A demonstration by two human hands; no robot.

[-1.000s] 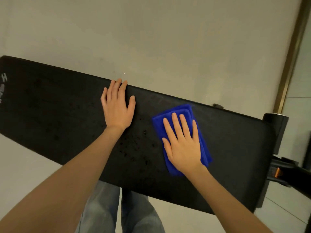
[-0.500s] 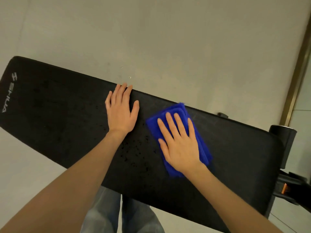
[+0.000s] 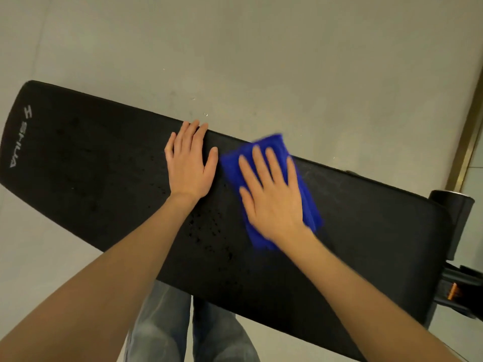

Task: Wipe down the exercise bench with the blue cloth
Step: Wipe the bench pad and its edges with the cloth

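A long black padded exercise bench runs across the view from upper left to lower right, with white lettering at its left end. Small droplets speckle the pad near its middle. My left hand lies flat on the pad near the far edge, fingers spread, holding nothing. Right beside it, my right hand presses flat on a folded blue cloth, which lies on the pad and shows around my fingers. The cloth and my right hand are slightly blurred.
Pale grey floor surrounds the bench. At the right end stand the bench's black frame and post with an orange part. A gold strip runs along the floor at the right. My jeans-clad legs show below the bench.
My right hand has slid the blue cloth leftward along the pad, closing the gap to my left hand. The left hand stays flat in the same spot on the bench.
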